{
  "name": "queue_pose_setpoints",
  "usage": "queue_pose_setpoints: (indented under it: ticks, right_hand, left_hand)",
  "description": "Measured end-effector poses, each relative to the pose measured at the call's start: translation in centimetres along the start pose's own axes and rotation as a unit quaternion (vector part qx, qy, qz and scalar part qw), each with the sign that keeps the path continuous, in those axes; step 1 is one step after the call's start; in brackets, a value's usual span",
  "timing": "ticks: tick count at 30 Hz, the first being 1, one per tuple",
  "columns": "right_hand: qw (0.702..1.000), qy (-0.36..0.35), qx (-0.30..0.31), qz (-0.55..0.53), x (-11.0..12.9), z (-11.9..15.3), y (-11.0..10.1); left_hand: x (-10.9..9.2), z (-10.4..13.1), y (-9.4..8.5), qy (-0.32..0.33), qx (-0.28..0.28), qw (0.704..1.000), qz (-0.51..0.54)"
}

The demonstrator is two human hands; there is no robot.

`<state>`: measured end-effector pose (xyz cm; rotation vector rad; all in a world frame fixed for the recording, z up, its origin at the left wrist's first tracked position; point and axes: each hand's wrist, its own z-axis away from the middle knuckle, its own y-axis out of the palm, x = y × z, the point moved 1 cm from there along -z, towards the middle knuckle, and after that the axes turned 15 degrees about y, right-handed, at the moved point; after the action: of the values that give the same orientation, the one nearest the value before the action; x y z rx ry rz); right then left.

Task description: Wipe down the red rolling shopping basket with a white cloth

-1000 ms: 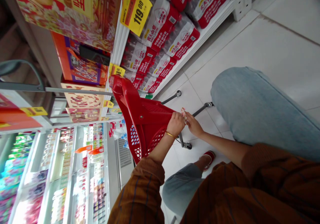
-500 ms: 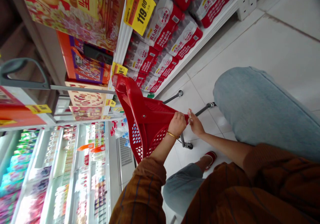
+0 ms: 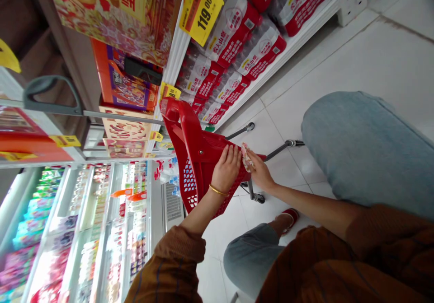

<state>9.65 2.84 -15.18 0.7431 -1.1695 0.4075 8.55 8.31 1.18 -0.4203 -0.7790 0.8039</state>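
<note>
A red plastic shopping basket cart [image 3: 190, 136] stands tilted in view, with perforated sides and grey wheeled legs. My left hand [image 3: 226, 170], with a gold bracelet at the wrist, lies on the cart's red side, fingers stretched out and close together. Beside it, my right hand [image 3: 261, 172] presses a crumpled pale cloth or tissue [image 3: 247, 158] against the red plastic near the cart's end. The fingers of that hand are closed on the wad and partly hidden by it.
Red-labelled water bottles [image 3: 233, 27] fill a low white shelf, with a yellow price tag [image 3: 201, 11] above. Boxed goods [image 3: 129, 81] are stacked beside them. A grey handle [image 3: 52, 95] on a rod extends left. Lit shelves [image 3: 101, 230] stand lower left. My knee [image 3: 359, 145] is at right.
My left hand has moved left along the cart, its fingers straightening from a curled grip on the edge. My right hand has brought the wad left onto the red surface. The camera view shifted slightly.
</note>
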Motion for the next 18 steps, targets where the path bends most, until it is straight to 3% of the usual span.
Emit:
queue_pose_setpoints:
  ticks: [6,13,18]
  right_hand:
    - [0.999,-0.007,0.035,-0.004,1.6,-0.5,0.2]
    - [0.999,0.001,0.035,0.009,2.0,-0.3,0.5]
    - [0.999,-0.021,0.032,-0.017,4.1,0.3,0.7]
  left_hand:
    - [1.5,1.0,-0.8,-0.003,0.004,1.000,-0.006]
    - [1.3,0.7,-0.5,0.006,-0.009,1.000,-0.010]
    - [1.0,0.7,-0.8,0.013,-0.023,1.000,-0.015]
